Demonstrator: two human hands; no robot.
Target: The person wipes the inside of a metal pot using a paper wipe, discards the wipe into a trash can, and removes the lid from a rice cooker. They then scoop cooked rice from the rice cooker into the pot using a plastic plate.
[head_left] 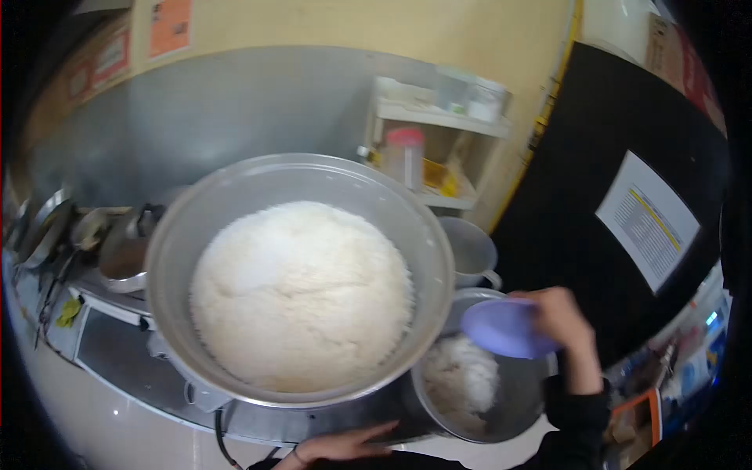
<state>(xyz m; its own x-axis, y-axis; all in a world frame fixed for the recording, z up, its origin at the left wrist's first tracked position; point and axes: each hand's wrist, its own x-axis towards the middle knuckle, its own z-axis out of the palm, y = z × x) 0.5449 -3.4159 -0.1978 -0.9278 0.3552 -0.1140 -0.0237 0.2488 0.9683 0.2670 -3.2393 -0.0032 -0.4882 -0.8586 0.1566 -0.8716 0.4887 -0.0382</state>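
My right hand (562, 319) grips a purple plastic bowl (505, 327) by its right side, tilted over a smaller metal pot (526, 395). In that pot lies a white heap that looks like rice (464, 380); whether the bowl holds anything is hidden. My left hand (348, 444) is low in the view, fingers stretched out near the counter's front edge, holding nothing. A big metal pot (439, 243) left of the bowl holds a broad bed of white, grainy rice (301, 290).
A metal mug (470, 247) stands behind the smaller pot. Behind it is a white shelf (442, 117) with a red-lidded container (404, 157). Pans and utensils (125, 254) crowd the left. A black panel (576, 196) carrying a printed sheet (648, 222) rises at right.
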